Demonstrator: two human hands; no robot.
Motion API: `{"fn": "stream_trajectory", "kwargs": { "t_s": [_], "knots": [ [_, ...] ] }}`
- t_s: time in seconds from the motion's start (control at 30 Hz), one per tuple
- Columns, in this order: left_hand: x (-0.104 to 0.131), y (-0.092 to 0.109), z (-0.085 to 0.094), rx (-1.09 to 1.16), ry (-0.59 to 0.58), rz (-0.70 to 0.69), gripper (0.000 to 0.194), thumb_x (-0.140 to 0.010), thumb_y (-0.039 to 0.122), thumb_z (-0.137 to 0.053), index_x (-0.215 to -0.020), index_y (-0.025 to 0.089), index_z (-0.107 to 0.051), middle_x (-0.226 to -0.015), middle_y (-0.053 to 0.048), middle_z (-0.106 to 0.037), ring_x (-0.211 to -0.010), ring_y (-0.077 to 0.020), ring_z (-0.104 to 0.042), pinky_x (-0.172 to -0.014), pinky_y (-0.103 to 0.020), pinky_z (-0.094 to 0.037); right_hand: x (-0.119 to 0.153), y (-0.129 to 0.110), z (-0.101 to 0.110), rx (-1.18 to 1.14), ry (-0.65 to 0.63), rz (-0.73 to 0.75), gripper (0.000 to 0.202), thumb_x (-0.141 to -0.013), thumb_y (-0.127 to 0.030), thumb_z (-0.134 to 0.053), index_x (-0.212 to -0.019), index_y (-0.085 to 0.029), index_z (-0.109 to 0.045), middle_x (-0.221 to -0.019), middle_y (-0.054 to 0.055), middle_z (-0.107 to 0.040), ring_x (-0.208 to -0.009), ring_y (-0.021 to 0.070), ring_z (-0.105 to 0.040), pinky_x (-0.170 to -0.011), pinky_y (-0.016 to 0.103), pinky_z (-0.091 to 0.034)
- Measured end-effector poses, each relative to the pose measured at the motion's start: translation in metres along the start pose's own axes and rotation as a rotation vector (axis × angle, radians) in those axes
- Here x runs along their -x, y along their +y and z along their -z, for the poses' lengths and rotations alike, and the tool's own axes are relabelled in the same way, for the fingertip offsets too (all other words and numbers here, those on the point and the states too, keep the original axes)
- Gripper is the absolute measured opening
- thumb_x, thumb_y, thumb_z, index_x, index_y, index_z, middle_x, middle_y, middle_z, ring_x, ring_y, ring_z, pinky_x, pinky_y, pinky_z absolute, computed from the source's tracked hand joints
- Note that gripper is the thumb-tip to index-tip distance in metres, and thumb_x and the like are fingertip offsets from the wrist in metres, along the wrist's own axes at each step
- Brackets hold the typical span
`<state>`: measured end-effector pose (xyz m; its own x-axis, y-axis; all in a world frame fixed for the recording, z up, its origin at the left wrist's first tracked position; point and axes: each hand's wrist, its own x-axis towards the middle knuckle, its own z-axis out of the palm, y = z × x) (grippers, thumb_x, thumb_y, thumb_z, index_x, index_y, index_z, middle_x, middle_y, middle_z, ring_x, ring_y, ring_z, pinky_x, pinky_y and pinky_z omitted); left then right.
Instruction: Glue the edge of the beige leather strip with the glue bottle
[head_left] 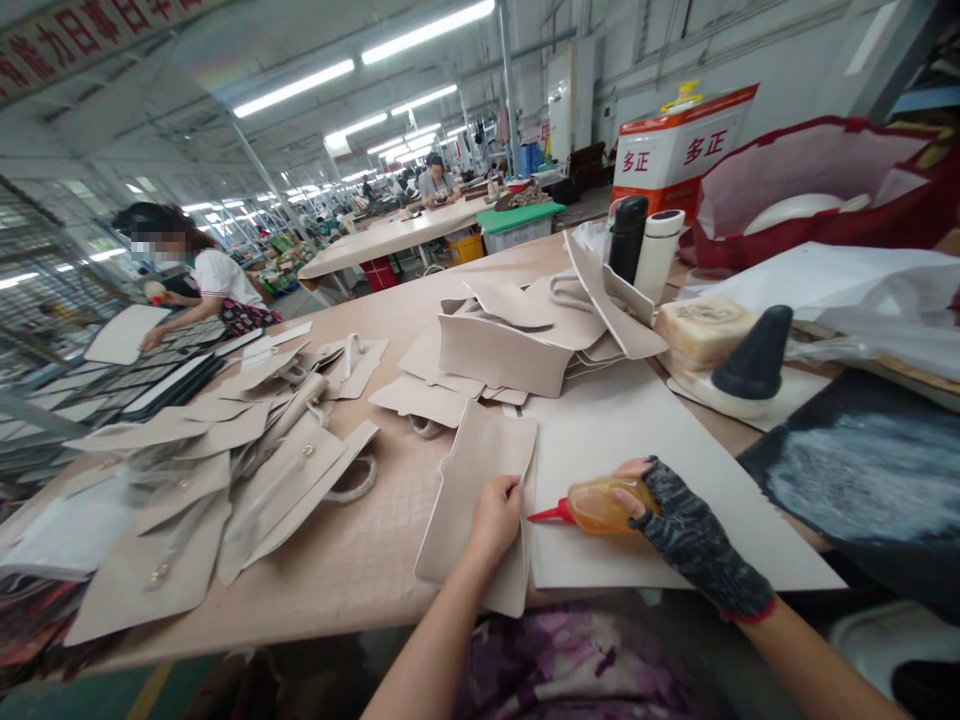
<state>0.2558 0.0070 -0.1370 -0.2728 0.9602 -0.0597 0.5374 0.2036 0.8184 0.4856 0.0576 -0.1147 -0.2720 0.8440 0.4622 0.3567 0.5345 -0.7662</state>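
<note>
The left hand [495, 518] covers part of the beige leather piece [472, 500], whose near end hangs off the table edge [300, 620], while the right hand [675, 525] hides the back of the glue bottle [596, 505]. The pieces at the left [187, 500] are smeared by motion, their fittings unreadable. The red bag [817, 190] runs off the right edge, contents mostly hidden

Black cone-shaped tool [754, 355], two flasks [642, 250] – black, white – red bag [817, 160], beige cut pieces [225, 470], co-worker's sleeve [217, 275]
</note>
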Motion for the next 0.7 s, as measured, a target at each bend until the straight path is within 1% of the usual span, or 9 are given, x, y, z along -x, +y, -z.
{"fn": "stream_trajectory", "kwargs": {
  "t_s": [0.17,0.4,0.53,0.7],
  "knots": [
    [0.000,0.000,0.000,0.002,-0.007,0.007,0.030,-0.082,0.018,-0.042,-0.093,0.014,-0.069,-0.095,-0.008,-0.071,-0.089,-0.0204,-0.063,-0.079,-0.028,-0.046,0.015,-0.006,0.002,-0.033,-0.055,-0.021,0.020,-0.087,-0.044,-0.049,-0.093,-0.025,-0.054,-0.090,0.006,-0.058,-0.089,0.0238,-0.057,-0.082,0.043,-0.048],
    [0.000,0.001,-0.001,-0.004,-0.012,-0.010,0.030,-0.082,0.019,-0.041,-0.092,0.016,-0.070,-0.093,-0.007,-0.071,-0.087,-0.0199,-0.063,-0.079,-0.028,-0.046,0.034,-0.014,0.001,-0.069,-0.057,-0.064,0.021,-0.086,-0.044,-0.050,-0.094,-0.026,-0.055,-0.091,0.006,-0.060,-0.090,0.0253,-0.057,-0.084,0.045,-0.048],
    [0.000,-0.001,-0.001,-0.005,0.003,-0.015,0.031,-0.082,0.019,-0.042,-0.094,0.014,-0.069,-0.096,-0.008,-0.071,-0.089,-0.0208,-0.063,-0.081,-0.029,-0.046,0.040,-0.018,0.001,-0.083,-0.026,-0.095,0.021,-0.084,-0.045,-0.052,-0.093,-0.026,-0.055,-0.088,0.005,-0.061,-0.086,0.0251,-0.059,-0.078,0.043,-0.052],
    [0.000,-0.001,-0.001,-0.033,0.005,-0.013,0.031,-0.082,0.019,-0.041,-0.093,0.016,-0.070,-0.094,-0.006,-0.071,-0.089,-0.0205,-0.063,-0.080,-0.028,-0.046,0.045,-0.022,0.001,-0.118,-0.052,-0.089,0.019,-0.083,-0.043,-0.053,-0.092,-0.026,-0.056,-0.086,0.005,-0.064,-0.083,0.0251,-0.062,-0.075,0.041,-0.054]
  ]
}}
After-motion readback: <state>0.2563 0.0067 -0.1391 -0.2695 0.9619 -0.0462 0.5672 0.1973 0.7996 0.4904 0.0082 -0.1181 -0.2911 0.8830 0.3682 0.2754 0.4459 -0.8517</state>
